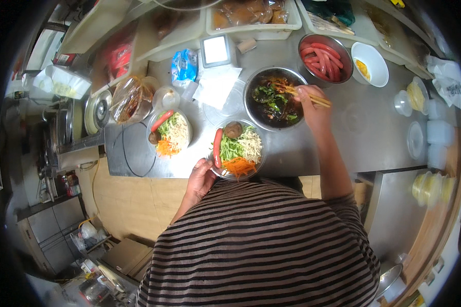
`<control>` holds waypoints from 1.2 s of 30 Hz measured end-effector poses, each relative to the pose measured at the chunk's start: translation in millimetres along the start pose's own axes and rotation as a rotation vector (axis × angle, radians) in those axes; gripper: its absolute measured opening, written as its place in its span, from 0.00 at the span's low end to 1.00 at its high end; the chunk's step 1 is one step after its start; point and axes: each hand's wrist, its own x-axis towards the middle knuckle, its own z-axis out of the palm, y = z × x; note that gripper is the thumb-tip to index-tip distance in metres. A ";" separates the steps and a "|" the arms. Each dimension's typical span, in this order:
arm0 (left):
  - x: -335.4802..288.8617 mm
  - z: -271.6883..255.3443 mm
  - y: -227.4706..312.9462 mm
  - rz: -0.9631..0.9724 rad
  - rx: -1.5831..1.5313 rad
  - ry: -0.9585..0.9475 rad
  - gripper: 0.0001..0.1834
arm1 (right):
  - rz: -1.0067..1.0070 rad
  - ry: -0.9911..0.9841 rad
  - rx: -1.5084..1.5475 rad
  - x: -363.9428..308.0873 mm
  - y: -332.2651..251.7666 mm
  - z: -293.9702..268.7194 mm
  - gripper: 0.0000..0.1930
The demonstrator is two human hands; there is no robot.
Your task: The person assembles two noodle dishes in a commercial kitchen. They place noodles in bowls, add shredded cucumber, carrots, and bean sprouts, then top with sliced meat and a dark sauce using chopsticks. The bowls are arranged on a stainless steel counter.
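Observation:
My right hand is closed around a pair of wooden chopsticks. Their tips reach into a metal bowl of dark liquid with leafy greens and reddish bits. At the counter's front edge, my left hand grips the rim of a clear round bowl. In that bowl are a sausage, a brown egg-like ball, shredded cucumber, pale shreds and carrot strips. A similar filled clear bowl stands to its left, away from my hands.
Behind are a metal bowl of sausages, a white bowl with something yellow, and a small screen device with a paper sheet. Plastic bins line the back. A black cable loops at left; clear lids lie right.

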 end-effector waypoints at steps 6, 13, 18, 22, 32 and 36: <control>-0.1 5.3 1.2 0.004 -0.012 0.032 0.08 | 0.343 -0.156 0.170 -2.4 19.3 34.6 0.09; -0.6 0.6 -2.0 0.025 -0.064 -0.022 0.09 | 0.578 -0.068 0.599 13.7 14.3 12.7 0.15; -5.9 6.3 1.8 -0.007 -0.026 -0.009 0.08 | 0.586 0.013 0.760 16.1 21.6 -17.3 0.15; -6.4 -6.3 2.2 -0.013 0.201 0.017 0.06 | 0.496 -0.006 0.636 16.3 26.0 -25.1 0.12; -12.2 -0.4 -7.6 0.033 0.027 0.069 0.09 | 0.227 -0.169 0.219 22.6 13.9 -17.9 0.13; -13.7 -16.0 -11.4 0.014 0.070 0.076 0.12 | 0.474 -0.194 0.449 17.8 14.8 -7.3 0.12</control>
